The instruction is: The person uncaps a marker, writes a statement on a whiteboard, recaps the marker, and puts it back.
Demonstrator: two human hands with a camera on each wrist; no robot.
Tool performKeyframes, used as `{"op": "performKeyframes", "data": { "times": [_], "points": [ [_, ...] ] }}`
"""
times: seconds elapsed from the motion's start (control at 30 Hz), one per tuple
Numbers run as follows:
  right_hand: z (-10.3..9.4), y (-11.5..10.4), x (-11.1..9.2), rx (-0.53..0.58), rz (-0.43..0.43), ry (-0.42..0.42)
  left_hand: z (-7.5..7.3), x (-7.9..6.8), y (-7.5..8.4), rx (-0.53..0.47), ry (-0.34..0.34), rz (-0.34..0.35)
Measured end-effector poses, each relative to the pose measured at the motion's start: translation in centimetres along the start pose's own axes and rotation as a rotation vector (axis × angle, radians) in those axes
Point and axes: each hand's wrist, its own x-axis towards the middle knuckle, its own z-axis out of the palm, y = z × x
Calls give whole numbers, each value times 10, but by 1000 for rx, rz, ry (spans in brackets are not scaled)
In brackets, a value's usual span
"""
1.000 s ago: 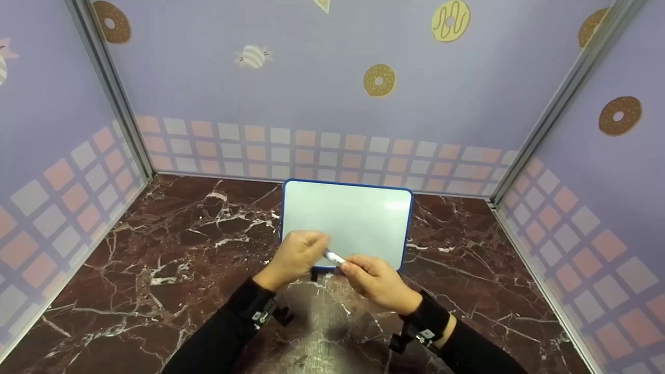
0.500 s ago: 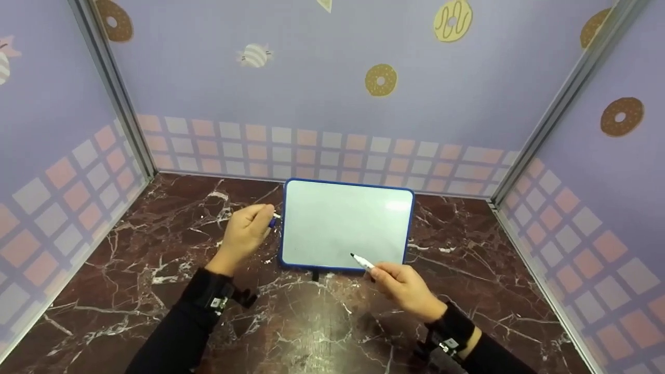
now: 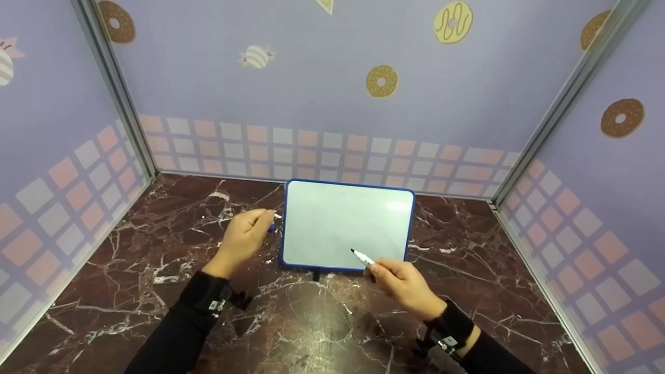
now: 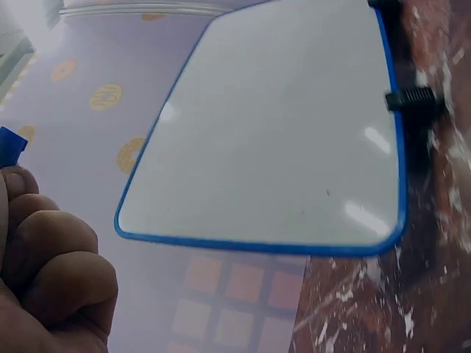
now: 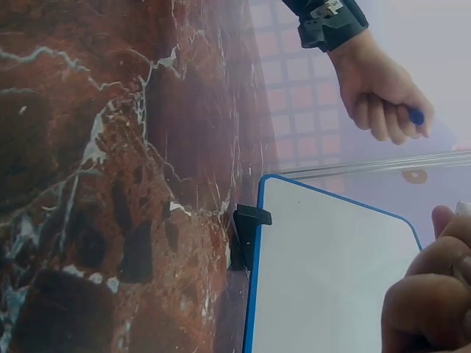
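Observation:
In the head view, my right hand point(image 3: 407, 287) grips a white marker point(image 3: 363, 258), its dark tip bare and pointing up and left across the lower part of the whiteboard point(image 3: 337, 223). My left hand point(image 3: 244, 236), left of the board, has its fingers curled around a blue marker cap point(image 4: 10, 146); the cap's end pokes out between finger and thumb in both wrist views. The whiteboard has a blue frame and a blank white face with a few tiny specks. Most of the marker's barrel is hidden inside my right hand.
The board stands tilted on black feet, one being the left foot point(image 3: 316, 275), upon a dark red marbled table point(image 3: 171, 291). Patterned lilac panels point(image 3: 322, 88) enclose the back and both sides, joined by metal corner posts point(image 3: 119, 98).
My hands have parted: the left, with the blue cap, moved left off the marker, and the right drew right with the uncapped marker. Over the last half second both barely shifted.

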Motion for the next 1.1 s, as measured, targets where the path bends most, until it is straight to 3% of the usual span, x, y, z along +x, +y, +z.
{"op": "performKeyframes", "data": {
  "times": [0.23, 0.73, 1.1],
  "points": [
    [2, 1, 2, 34, -23, 0, -19, -3, -19, 111, -75, -124],
    [3, 1, 5, 56, -35, 15, -64, -13, -58, 404, -225, -264],
    [4, 2, 6, 44, -42, 29, -86, -26, -90, 656, -218, -309]
  ]
}}
